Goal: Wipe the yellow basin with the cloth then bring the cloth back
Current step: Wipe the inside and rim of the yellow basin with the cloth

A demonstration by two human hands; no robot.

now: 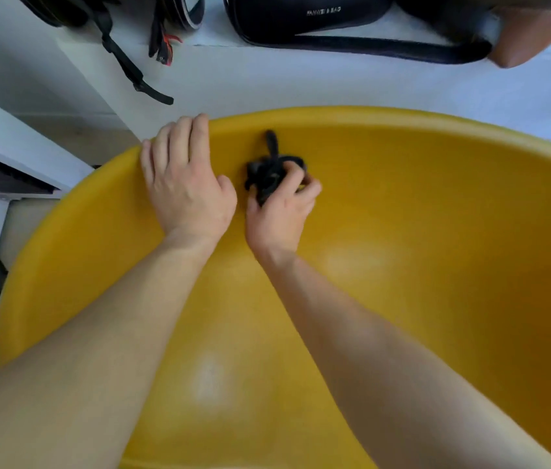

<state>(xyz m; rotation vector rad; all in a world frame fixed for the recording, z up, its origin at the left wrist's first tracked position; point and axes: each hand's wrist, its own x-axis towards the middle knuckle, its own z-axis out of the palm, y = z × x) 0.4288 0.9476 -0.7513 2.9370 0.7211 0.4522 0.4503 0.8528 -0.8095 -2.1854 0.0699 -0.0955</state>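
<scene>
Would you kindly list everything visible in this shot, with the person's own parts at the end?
basin: one, yellow, fills the centre and foreground.
cloth: one, black, bunched against the basin's far inner wall.
shoulder bag: one, black, on the white ledge behind the basin.
backpack strap: one, black, hanging at top left.
brown bag: one, top right.
left hand: one, resting on the basin's far rim.
right hand: one, gripping the cloth.

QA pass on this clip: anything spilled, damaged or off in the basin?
Nothing spilled or broken. The yellow basin shows two pale dull patches on its floor, possibly glare or residue; cannot tell which. The right hand grips the bunched black cloth against the far wall; the left hand rests over the rim.
</scene>
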